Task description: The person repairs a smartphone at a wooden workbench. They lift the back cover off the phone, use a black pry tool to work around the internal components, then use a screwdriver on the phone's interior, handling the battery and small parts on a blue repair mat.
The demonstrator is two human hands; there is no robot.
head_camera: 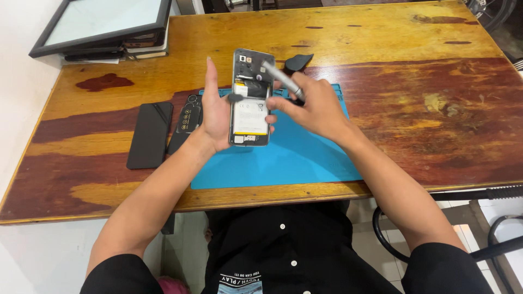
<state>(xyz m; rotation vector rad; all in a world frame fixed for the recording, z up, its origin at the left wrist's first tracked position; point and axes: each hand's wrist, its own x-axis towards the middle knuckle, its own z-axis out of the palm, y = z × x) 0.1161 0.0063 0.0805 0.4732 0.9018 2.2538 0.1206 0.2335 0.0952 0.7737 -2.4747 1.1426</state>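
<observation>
Nearest the body, the blue work mat (305,158) is lying on the wooden table (425,109). Above it the left hand (215,117) is clasping an opened phone (250,98) upright by its edges, its back already off and battery and inner parts showing. The right hand (316,109) is pinching a slim metal screwdriver (283,79), its tip appearing to touch the phone's upper part, so the work inside looks underway rather than finished. To the left, a dark back cover (187,122) and a black flat panel (150,133) are resting apart. Farther off, a black pick-shaped piece (298,61) and a framed board (103,24) are lying
</observation>
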